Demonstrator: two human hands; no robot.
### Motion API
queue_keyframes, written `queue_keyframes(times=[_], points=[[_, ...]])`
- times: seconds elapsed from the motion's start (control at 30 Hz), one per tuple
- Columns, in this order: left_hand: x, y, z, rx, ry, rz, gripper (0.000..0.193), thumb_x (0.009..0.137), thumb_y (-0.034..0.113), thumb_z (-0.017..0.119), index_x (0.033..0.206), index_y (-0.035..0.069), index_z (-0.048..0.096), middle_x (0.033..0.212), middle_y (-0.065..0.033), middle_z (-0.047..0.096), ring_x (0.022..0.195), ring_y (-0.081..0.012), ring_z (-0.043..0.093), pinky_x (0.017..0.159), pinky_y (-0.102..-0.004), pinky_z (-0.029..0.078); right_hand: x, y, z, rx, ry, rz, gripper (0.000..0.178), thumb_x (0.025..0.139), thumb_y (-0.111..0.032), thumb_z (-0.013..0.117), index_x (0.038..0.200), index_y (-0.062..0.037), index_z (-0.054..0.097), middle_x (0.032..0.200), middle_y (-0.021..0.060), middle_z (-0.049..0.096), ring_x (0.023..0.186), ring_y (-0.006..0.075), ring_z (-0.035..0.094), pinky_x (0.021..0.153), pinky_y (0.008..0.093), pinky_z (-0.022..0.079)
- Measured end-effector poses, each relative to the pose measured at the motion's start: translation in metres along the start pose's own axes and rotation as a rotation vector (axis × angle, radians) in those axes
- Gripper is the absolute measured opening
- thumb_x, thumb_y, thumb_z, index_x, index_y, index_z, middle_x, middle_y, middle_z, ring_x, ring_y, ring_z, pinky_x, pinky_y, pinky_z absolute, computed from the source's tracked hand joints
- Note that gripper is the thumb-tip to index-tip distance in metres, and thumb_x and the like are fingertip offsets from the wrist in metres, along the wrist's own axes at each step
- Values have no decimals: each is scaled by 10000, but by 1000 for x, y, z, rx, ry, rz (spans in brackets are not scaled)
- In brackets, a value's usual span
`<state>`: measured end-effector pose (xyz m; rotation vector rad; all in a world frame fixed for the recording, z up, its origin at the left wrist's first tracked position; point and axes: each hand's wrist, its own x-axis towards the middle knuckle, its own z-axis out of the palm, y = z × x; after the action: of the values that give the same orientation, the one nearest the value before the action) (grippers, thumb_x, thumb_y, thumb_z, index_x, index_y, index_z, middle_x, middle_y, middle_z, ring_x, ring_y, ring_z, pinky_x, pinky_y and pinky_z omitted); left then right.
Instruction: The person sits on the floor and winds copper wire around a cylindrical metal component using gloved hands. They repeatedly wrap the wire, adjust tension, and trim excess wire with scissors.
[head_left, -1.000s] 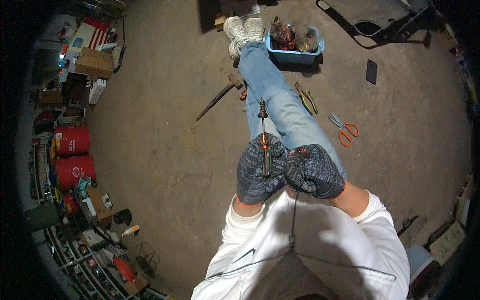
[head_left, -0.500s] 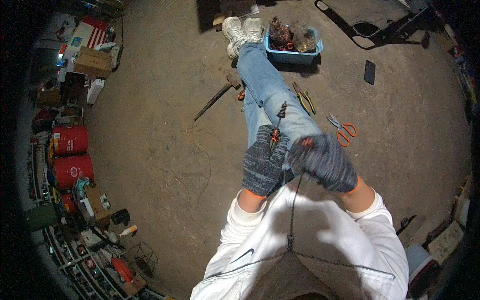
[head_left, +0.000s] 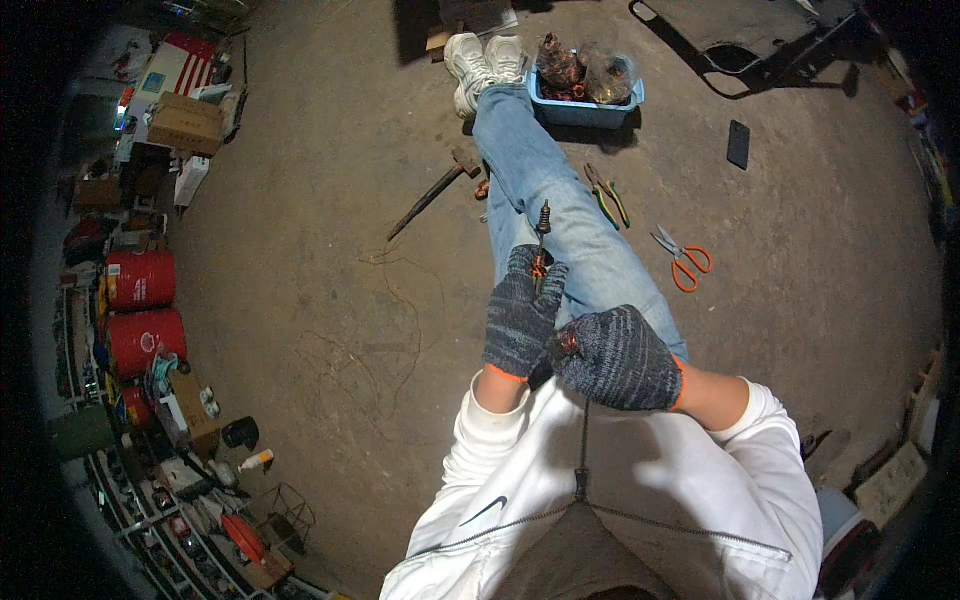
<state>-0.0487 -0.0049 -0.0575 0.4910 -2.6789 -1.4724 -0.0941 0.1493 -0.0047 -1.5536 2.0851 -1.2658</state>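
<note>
My left hand point(head_left: 516, 325), in a dark grey knit glove with an orange cuff, is closed around a small motor armature point(head_left: 540, 245). Its dark shaft points away from me, and copper-coloured windings show above the glove. My right hand point(head_left: 624, 362), gloved the same way, makes a fist just right of and nearer than the left. A reddish copper-coloured bit shows at the thumb side of that fist; the rest of what it holds is hidden. Both hands are above my lap, over my jeans-clad legs point(head_left: 550, 165).
On the floor lie a hammer point(head_left: 430, 200), pliers point(head_left: 607, 195), orange-handled scissors point(head_left: 683, 258) and a black phone point(head_left: 738, 145). A blue basin point(head_left: 585, 118) with bagged copper-coloured pieces stands by my shoes. Red drums point(head_left: 147, 342) and cluttered shelves line the left. A black metal frame point(head_left: 720, 88) is far right.
My right hand has drawn back toward my lap and slightly left, turning into a fist; its motion blur is gone. The armature in my left hand has tilted more upright and shifted slightly left.
</note>
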Motion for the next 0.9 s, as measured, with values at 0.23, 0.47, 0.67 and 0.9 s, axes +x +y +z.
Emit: queue_keyframes(times=[0.23,0.47,0.67,0.9], points=[[11,-4,1,118,133,225,230,841,209,589,984,38,534,822,-127,592,713,-290,586,642,-343,462,-13,19,12,89,62,83,143,741,-163,577,855,-87,616,863,104,600,745,276,581,614,378,455],[-8,6,-38,-1206,-232,-369,318,856,316,573,1038,56,560,814,-64,604,577,-155,551,457,-246,430,-22,47,-10,-87,389,-20,110,653,-121,577,704,-30,544,704,132,548,643,336,544,607,401,427],[-5,1,-27,-1462,-57,-457,272,887,245,547,1060,35,545,853,-59,590,677,-113,548,557,-216,443,-9,33,-15,-33,261,-55,134,627,-115,592,727,-32,559,714,121,563,642,308,565,567,367,448],[16,-27,-8,-16,297,154,160,888,220,534,915,63,549,744,-28,540,628,-91,495,554,-223,406,-1,12,21,-151,94,179,153,755,-146,523,864,-63,592,871,101,589,731,281,595,597,382,469]])
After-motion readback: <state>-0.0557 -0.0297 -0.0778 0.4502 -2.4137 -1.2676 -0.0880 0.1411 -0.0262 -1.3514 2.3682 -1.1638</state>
